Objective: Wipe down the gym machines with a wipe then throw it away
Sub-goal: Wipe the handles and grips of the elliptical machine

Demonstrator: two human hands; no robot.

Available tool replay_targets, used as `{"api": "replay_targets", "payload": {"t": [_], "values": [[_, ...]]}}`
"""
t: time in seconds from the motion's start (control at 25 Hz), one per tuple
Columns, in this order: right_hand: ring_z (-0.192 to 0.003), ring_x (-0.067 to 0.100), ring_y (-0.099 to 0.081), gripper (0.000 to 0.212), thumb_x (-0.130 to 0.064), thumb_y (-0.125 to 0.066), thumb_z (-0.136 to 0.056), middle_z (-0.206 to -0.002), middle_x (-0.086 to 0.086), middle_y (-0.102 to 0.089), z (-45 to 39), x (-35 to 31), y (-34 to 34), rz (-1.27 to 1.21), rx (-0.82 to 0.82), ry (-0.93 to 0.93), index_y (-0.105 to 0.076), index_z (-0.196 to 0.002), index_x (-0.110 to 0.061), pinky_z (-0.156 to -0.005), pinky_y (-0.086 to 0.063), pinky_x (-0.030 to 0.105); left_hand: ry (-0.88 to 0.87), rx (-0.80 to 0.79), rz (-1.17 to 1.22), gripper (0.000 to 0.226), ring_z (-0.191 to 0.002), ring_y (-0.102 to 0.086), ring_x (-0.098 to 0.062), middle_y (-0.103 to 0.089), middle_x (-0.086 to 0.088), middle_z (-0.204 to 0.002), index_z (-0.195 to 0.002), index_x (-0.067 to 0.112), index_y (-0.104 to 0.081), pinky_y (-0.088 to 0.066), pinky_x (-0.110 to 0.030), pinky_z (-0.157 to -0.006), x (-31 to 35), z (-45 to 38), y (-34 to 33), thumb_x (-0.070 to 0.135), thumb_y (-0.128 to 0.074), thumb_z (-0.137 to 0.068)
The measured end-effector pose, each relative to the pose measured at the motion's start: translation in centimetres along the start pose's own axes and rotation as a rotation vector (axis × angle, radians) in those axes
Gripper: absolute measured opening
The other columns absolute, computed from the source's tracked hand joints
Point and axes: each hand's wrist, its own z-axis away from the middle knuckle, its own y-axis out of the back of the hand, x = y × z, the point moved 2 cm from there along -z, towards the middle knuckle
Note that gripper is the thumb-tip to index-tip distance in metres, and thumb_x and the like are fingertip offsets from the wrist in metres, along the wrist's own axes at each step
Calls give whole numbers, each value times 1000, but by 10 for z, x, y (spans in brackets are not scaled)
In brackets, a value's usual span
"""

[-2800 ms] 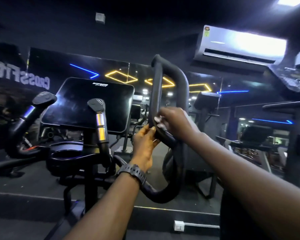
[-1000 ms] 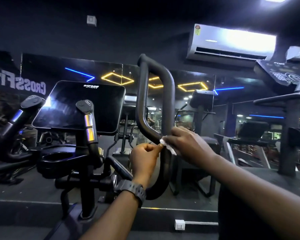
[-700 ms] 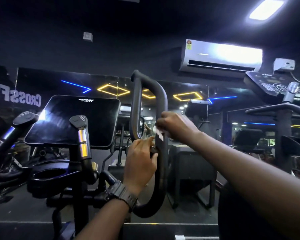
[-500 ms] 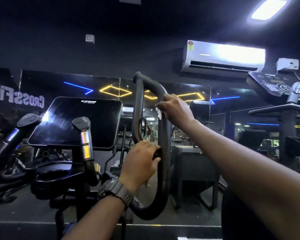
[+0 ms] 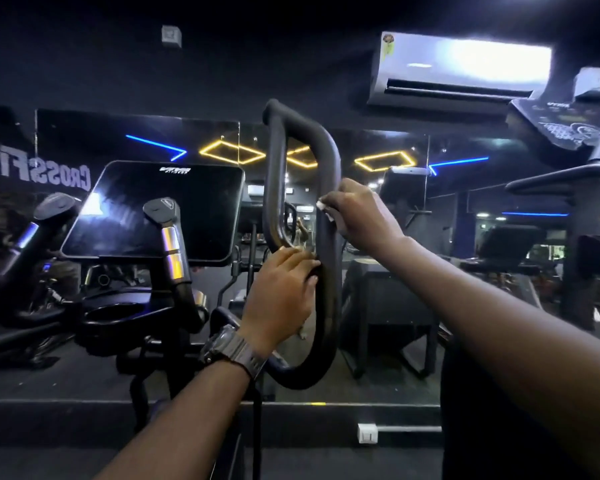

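A black looped handle bar (image 5: 329, 147) of a gym machine rises in the middle of the view. My right hand (image 5: 355, 213) grips a small white wipe (image 5: 321, 205) and presses it against the bar's right upright, just above mid height. Lower down, my left hand (image 5: 281, 296), a watch on its wrist, is curled round the same loop where the inner bar bends, holding it steady. Only a corner of the wipe shows past my fingers.
Left of the bar stand the machine's dark console screen (image 5: 156, 209), two short grips with metal bands (image 5: 172, 244) and a cup holder (image 5: 113, 311). A mirror wall lies behind, an air conditioner (image 5: 461, 71) above, another machine (image 5: 568, 188) at right.
My right hand first ran the wipe up the bar's right upright, then slid it back down a little. My left hand keeps its hold lower on the loop.
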Motion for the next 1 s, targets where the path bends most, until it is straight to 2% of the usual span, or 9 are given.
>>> {"api": "replay_targets", "payload": {"t": [0.12, 0.24, 0.32, 0.48, 0.64, 0.76, 0.8, 0.92, 1.0], "values": [[-73, 27, -59, 16, -10, -68, -87, -83, 9, -58, 97, -30, -15, -199, 100, -22, -74, -101, -10, -65, -51, 33, 71, 45, 129, 27, -123, -52, -21, -62, -7, -128, -120, 7, -66, -42, -35, -108, 19, 41, -15, 12, -57, -95], [-73, 24, -56, 21, -10, -62, -89, -82, 6, -56, 164, -58, -23, -247, 47, 59, -73, -106, -10, -62, -52, 36, 193, 67, 311, 13, -113, -57, -16, -60, -7, -121, -103, 6, -66, -46, -24, -98, 33, 73, -29, 9, -64, -90], [-75, 28, -56, 25, -17, -55, -90, -83, 8, -56, 143, -48, -19, -202, -2, 91, -73, -107, -11, -61, -52, 38, 322, 120, 439, 15, -102, -63, -11, -64, -4, -112, -100, 9, -66, -50, -18, -91, 31, 73, -29, 7, -70, -85], [-75, 31, -55, 20, -12, -61, -89, -83, 11, -56, 123, -36, -21, -183, 86, -54, -74, -104, -9, -62, -52, 42, 625, 102, 628, 27, -89, -70, -2, -73, 4, -99, -108, 14, -68, -57, -25, -85, 27, 74, -30, 3, -70, -84], [-79, 24, -50, 25, -18, -47, -96, -88, 5, -52, 197, -77, -34, -113, -166, 217, -68, -110, -14, -53, -50, 40, 748, -10, 645, 34, -91, -70, -4, -73, 7, -94, -109, 18, -68, -58, -33, -89, 15, 112, -38, -4, -68, -84], [-80, 22, -49, 21, -19, -52, -96, -87, 4, -50, 160, -56, -26, -106, -30, -92, -69, -105, -12, -54, -49, 38, 791, -44, 625, 33, -91, -71, -7, -74, 6, -92, -100, 29, -64, -58, -37, -89, 8, 130, -40, 0, -69, -85], [-81, 24, -49, 20, -19, -53, -96, -88, 5, -49, 157, -59, -25, -72, -36, -101, -68, -105, -10, -54, -49, 38, 815, -45, 615, 32, -91, -71, -7, -73, 5, -92, -100, 29, -63, -58, -37, -89, 7, 134, -39, 1, -70, -85], [-84, 25, -50, 24, -19, -45, -96, -92, 7, -53, 183, -90, -35, 85, -201, 342, -66, -103, -10, -60, -49, 36, 851, -6, 578, 32, -91, -70, -8, -71, 4, -94, -102, 25, -60, -58, -35, -87, 2, 149, -40, 4, -75, -82], [-84, 25, -51, 16, -18, -53, -92, -92, 6, -55, 183, -93, -31, 125, -248, 304, -66, -99, -11, -64, -45, 35, 891, -7, 634, 41, -101, -68, -11, -67, 5, -106, -106, 27, -58, -57, -29, -87, 1, 159, -42, 8, -81, -77]]}}
